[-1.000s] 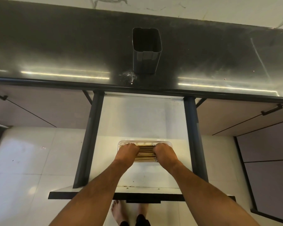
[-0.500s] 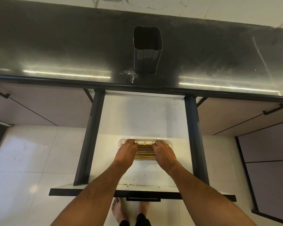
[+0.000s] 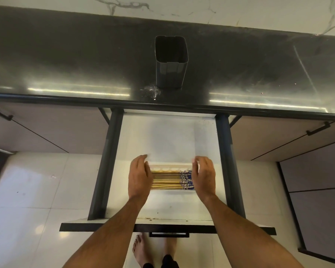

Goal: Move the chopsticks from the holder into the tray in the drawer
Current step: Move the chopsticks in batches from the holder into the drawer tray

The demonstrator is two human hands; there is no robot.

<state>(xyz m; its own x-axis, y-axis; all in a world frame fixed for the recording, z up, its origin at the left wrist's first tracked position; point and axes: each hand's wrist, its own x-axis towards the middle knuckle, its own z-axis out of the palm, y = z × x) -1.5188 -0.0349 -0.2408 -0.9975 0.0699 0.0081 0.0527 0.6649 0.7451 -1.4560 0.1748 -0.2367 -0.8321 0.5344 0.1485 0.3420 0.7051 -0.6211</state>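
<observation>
Several wooden chopsticks (image 3: 168,180) with blue patterned ends lie side by side in a shallow white tray (image 3: 170,168) inside the pulled-out drawer (image 3: 168,136). My left hand (image 3: 138,176) hovers over the tray's left end, fingers straight and relaxed, holding nothing. Over the right end is my right hand (image 3: 204,176), likewise loose and holding nothing. The dark square holder (image 3: 171,62) stands upright on the black countertop above the drawer; I see nothing inside it.
Dark rails (image 3: 103,167) run along both sides of the drawer. Its front panel with a black handle (image 3: 168,234) is near my bare feet. Closed cabinet doors with black handles (image 3: 317,128) flank the drawer. White floor tiles lie below.
Both hands have lifted off the chopsticks and spread apart to the tray's ends, uncovering the bundle. The chopsticks stay lying in the tray.
</observation>
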